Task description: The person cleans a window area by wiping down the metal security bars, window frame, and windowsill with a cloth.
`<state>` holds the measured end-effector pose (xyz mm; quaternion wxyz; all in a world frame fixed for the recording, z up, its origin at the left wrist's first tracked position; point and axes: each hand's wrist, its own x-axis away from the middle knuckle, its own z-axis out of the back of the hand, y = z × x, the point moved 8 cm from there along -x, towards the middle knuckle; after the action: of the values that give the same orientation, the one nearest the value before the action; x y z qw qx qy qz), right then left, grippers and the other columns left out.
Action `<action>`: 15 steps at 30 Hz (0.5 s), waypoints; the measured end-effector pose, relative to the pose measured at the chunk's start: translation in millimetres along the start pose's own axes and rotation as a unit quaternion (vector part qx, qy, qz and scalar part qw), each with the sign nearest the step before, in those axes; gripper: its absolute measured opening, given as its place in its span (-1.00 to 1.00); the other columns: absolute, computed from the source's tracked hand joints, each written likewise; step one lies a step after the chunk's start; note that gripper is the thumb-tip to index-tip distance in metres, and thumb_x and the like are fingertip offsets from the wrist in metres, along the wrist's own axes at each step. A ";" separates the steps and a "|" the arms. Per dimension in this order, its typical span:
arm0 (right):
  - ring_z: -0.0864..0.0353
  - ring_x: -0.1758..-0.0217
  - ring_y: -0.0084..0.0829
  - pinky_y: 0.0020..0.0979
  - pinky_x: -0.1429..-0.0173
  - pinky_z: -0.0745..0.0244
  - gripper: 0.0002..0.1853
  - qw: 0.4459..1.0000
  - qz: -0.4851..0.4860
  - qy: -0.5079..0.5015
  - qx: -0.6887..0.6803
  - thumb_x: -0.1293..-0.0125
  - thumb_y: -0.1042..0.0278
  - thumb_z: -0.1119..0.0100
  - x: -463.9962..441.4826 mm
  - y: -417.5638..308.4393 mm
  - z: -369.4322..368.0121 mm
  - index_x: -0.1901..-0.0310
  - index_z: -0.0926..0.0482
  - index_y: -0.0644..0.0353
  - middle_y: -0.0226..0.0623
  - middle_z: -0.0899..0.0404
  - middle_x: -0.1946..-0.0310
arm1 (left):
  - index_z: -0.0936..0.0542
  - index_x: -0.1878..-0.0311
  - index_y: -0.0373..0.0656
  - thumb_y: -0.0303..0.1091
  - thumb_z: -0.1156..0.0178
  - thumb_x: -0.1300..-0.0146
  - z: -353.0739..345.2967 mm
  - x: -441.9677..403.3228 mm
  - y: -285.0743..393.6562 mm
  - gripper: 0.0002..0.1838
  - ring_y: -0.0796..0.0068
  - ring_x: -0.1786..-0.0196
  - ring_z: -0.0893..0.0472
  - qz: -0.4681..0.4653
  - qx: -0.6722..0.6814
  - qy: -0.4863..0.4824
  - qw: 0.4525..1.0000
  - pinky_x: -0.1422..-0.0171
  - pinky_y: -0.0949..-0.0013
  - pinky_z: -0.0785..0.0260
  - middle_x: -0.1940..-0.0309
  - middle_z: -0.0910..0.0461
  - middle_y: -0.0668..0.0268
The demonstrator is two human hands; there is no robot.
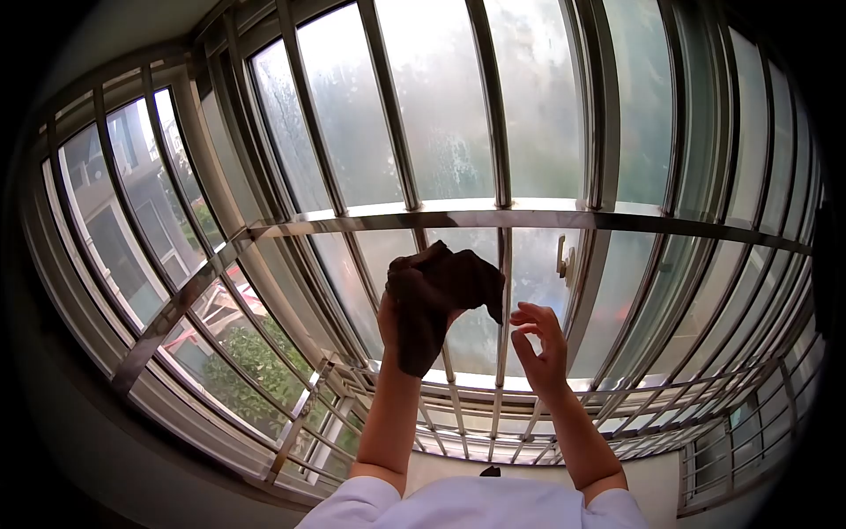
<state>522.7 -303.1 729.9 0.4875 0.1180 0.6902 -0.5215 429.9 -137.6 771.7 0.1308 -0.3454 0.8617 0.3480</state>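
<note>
A dark brown cloth (pixel 445 286) hangs bunched up in my left hand (pixel 388 322), which is mostly covered by it. The cloth spreads to the right, in front of the metal window bars (pixel 410 220). To the right of the cloth, my right hand (pixel 540 344) is raised with its fingers apart and slightly curled, holding nothing. It does not touch the cloth.
Wet, fogged window panes (pixel 441 106) stand behind the bars. A window handle (pixel 565 258) is just above my right hand. A horizontal rail (pixel 529 217) crosses the bars. On the left, another barred window (pixel 132 220) shows green bushes (pixel 247 370) outside.
</note>
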 end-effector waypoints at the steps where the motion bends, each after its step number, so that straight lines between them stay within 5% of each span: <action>1: -0.57 0.05 -0.45 -0.46 0.03 -0.45 -0.64 0.999 -0.024 0.006 -0.037 -0.22 0.56 -0.14 -5.2 -1.4 3.1 -0.07 -0.46 0.20 -0.27 -0.54 0.16 | -0.34 -0.24 -0.22 0.10 0.15 -0.34 -1.8 1.5 -8.4 -0.39 0.20 -0.08 -0.51 0.021 -0.020 -0.018 0.999 -0.13 0.10 -0.40 -0.10 -0.46 0.10; 5: -0.55 -0.02 -0.47 -0.41 -0.04 -0.42 -0.63 0.996 -0.039 0.016 -0.074 -0.30 0.38 -0.14 -24.6 4.1 23.4 -0.13 -0.43 0.15 -0.29 -0.56 0.07 | -0.39 -0.20 -0.17 0.16 0.18 -0.33 -17.6 9.3 -28.7 -0.37 0.26 -0.09 -0.53 0.091 -0.129 -0.003 0.987 -0.12 0.15 -0.41 -0.08 -0.49 0.13; 10: -0.18 -0.41 -0.24 -0.13 -0.43 0.00 0.15 0.983 -0.069 -0.164 -0.049 0.07 -0.17 -0.45 -37.7 1.5 8.3 -0.45 0.08 -0.02 -0.14 -0.23 -0.33 | -0.32 -0.28 -0.26 0.04 0.13 -0.38 -29.7 15.4 -72.3 -0.39 0.35 -0.09 -0.53 0.225 -0.064 -0.160 0.959 -0.14 0.37 -0.39 -0.07 -0.51 0.17; 15: -0.29 -0.30 -0.21 -0.20 -0.39 -0.13 0.25 0.976 -0.052 -0.211 0.024 0.24 0.28 -0.58 -17.1 7.5 -5.1 -0.45 0.12 0.12 -0.15 -0.36 -0.17 | -0.37 -0.23 -0.29 -0.03 0.16 -0.44 -3.0 -0.7 -85.0 -0.46 0.51 0.01 -0.51 0.239 -0.291 -0.239 0.895 -0.14 0.37 -0.37 -0.06 -0.49 0.25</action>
<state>533.4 -289.8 738.8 0.5914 -0.0196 0.5644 -0.5756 488.8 -183.5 730.9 0.1396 -0.0579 0.7212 0.6760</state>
